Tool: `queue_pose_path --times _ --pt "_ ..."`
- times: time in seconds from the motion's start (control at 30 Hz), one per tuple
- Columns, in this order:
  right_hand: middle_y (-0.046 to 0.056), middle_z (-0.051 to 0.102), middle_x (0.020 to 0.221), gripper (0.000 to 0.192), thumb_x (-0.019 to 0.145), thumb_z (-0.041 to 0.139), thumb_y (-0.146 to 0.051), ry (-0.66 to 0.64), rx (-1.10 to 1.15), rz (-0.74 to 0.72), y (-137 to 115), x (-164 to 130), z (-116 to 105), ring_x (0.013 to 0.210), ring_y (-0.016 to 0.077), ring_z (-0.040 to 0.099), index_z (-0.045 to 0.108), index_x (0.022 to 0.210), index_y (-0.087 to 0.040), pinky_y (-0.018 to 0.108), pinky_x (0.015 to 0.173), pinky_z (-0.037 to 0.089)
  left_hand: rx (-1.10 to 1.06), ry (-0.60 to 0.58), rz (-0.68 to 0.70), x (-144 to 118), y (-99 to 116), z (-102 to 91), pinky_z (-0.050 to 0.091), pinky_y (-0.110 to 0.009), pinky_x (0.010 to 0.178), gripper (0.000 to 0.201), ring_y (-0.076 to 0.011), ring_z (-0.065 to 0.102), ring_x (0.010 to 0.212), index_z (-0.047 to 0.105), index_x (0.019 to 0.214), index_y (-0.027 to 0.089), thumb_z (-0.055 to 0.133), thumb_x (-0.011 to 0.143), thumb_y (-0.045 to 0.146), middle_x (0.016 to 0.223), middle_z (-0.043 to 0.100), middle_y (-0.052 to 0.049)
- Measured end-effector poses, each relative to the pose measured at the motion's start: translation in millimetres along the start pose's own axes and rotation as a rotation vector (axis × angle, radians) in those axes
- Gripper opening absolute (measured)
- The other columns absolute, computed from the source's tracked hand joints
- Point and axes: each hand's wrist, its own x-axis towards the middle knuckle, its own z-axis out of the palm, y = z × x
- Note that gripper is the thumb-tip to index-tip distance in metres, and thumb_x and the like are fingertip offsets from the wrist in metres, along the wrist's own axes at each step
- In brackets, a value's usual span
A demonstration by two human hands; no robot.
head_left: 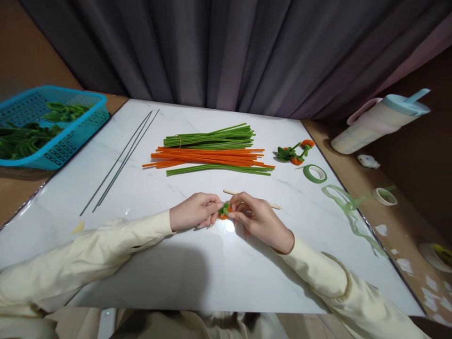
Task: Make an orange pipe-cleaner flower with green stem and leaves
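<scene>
Between my two hands is a small orange and green pipe-cleaner flower (223, 211). My left hand (197, 211) pinches its left side with thumb and fingers. From the right, my right hand (259, 217) grips the orange edge with its fingertips. A thin wooden stick (230, 192) lies behind and partly under my right hand. Beyond my hands are a bundle of green pipe cleaners (212, 138), a row of orange pipe cleaners (208, 157) and a smaller group of green pipe cleaners (219, 169).
Thin dark wires (123, 162) lie at left, near a blue basket (56, 153) of green leaves. At right are orange-green pipe-cleaner pieces (296, 153), a green tape roll (314, 173), loose tape strips (348, 202), another roll (384, 197) and a tumbler (377, 123).
</scene>
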Motion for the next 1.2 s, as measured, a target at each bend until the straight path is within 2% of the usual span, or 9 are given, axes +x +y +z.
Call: queue_pose_path --times 0.13,0.27,0.47,0.63,0.77,0.9,1.03,1.2 --pt "0.001 0.056 0.071 0.013 0.080 0.056 -0.029 0.106 -0.043 0.029 -3 -2 0 0.049 0.0091 0.048 0.051 0.076 -0.018 0.019 0.038 0.037 -0.089 0.123 0.046 -2 1 6.6 0.023 -0.013 0.030 0.026 -0.0019 0.036 0.029 0.045 0.067 0.015 0.040 0.088 0.030 0.047 0.049 0.006" --pt "0.000 0.054 0.061 0.016 0.082 0.054 -0.033 0.094 0.030 0.092 -8 -5 1 0.043 0.0098 0.048 0.054 0.077 -0.017 0.020 0.035 0.038 -0.105 0.189 0.128 -6 1 11.1 0.021 -0.014 0.029 0.025 -0.0013 0.032 0.028 0.047 0.070 0.014 0.041 0.088 0.031 0.048 0.053 0.005" --pt "-0.001 0.055 0.054 0.018 0.084 0.050 -0.031 0.050 0.138 0.175 -12 -7 2 0.036 0.0092 0.045 0.057 0.079 -0.016 0.020 0.033 0.039 -0.014 0.170 0.203 -7 -8 11.9 0.026 -0.015 0.034 0.031 -0.0018 0.032 0.030 0.050 0.071 0.014 0.041 0.088 0.037 0.048 0.053 0.004" --pt "-0.002 0.052 0.050 0.018 0.084 0.046 -0.029 0.037 0.200 0.202 -13 -7 3 0.033 0.0088 0.043 0.055 0.076 -0.016 0.020 0.032 0.036 0.117 0.184 0.276 -9 -12 15.4 0.033 -0.017 0.042 0.030 -0.0046 0.042 0.040 0.050 0.073 0.015 0.038 0.090 0.036 0.053 0.054 0.003" --pt "-0.004 0.045 0.046 0.017 0.084 0.045 -0.026 0.118 0.131 0.130 -12 -8 7 0.035 0.0081 0.040 0.051 0.070 -0.018 0.020 0.037 0.033 0.269 0.191 0.338 -11 -10 17.1 0.038 -0.019 0.049 0.028 -0.0058 0.042 0.040 0.048 0.074 0.016 0.033 0.092 0.031 0.050 0.050 0.005" --pt "-0.003 0.043 0.051 0.018 0.082 0.046 -0.025 0.188 0.026 0.020 -11 -8 9 0.045 0.0092 0.039 0.049 0.066 -0.018 0.020 0.044 0.030 0.402 0.199 0.388 -11 -8 16.7 0.037 -0.018 0.051 0.025 -0.0059 0.042 0.042 0.045 0.073 0.017 0.031 0.092 0.028 0.053 0.049 0.006" --pt "-0.002 0.046 0.057 0.017 0.080 0.046 -0.021 0.172 0.004 -0.012 -12 -7 7 0.052 0.0096 0.040 0.046 0.063 -0.017 0.021 0.049 0.030 0.450 0.190 0.395 -11 -9 16.1 0.036 -0.018 0.050 0.025 -0.0062 0.042 0.043 0.043 0.073 0.019 0.030 0.091 0.027 0.054 0.048 0.006" --pt "-0.003 0.045 0.056 0.013 0.076 0.045 -0.016 0.101 0.101 0.058 -11 -5 3 0.050 0.0082 0.038 0.045 0.064 -0.017 0.020 0.048 0.030 0.392 0.160 0.370 -10 -7 13.6 0.036 -0.017 0.047 0.027 -0.0051 0.039 0.040 0.044 0.069 0.018 0.033 0.090 0.029 0.053 0.047 0.006"
